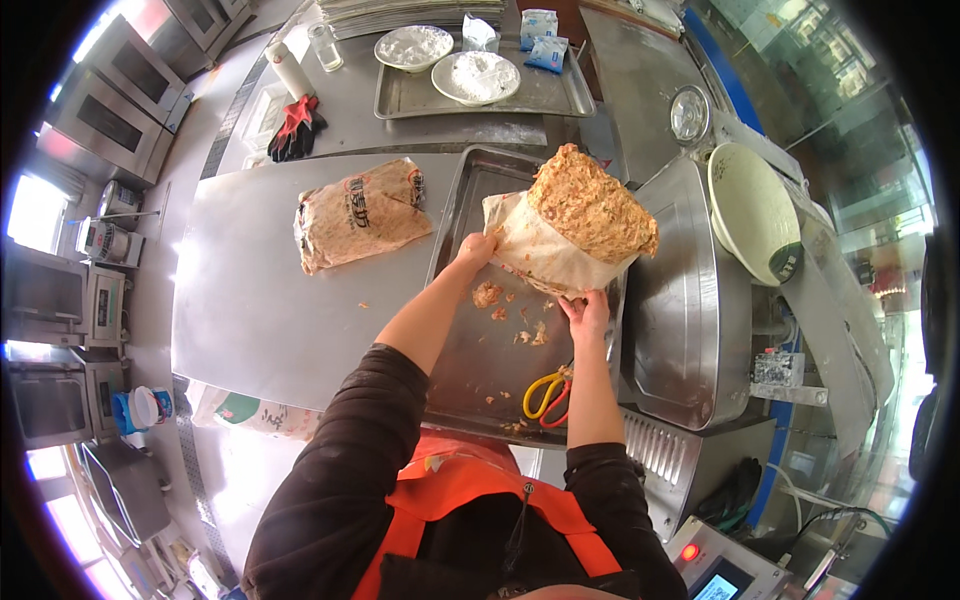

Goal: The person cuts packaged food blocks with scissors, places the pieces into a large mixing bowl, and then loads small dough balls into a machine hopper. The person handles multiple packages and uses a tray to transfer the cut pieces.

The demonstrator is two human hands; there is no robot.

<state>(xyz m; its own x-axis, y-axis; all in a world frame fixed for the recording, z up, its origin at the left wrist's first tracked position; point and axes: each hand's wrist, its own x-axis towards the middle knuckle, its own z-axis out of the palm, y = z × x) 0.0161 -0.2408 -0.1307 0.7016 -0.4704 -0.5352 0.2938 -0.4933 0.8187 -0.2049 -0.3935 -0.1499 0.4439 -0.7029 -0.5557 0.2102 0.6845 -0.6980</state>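
My left hand [478,251] grips the left corner of an opened plastic bag [551,244]. The near edge of the same bag is pinched in my right hand [589,315]. A block of orange-brown crumbly food filling [589,202] protrudes from the bag's far end, above a metal baking tray [510,360]. Below the bag, loose clumps of filling [487,294] lie on the tray. Scissors [547,397] with yellow and red handles rest near my right forearm, their blades hard to make out. A second filled bag [364,214], bearing printing, lies on the steel table [262,315] to the left.
Toward the back, another tray [547,94] holds two bowls of white powder [476,78] and blue packets [547,54]. Red-black gloves [298,129] lie near a white bottle [289,69]. A steel container [686,315] and a pale green bowl [754,214] stand at right.
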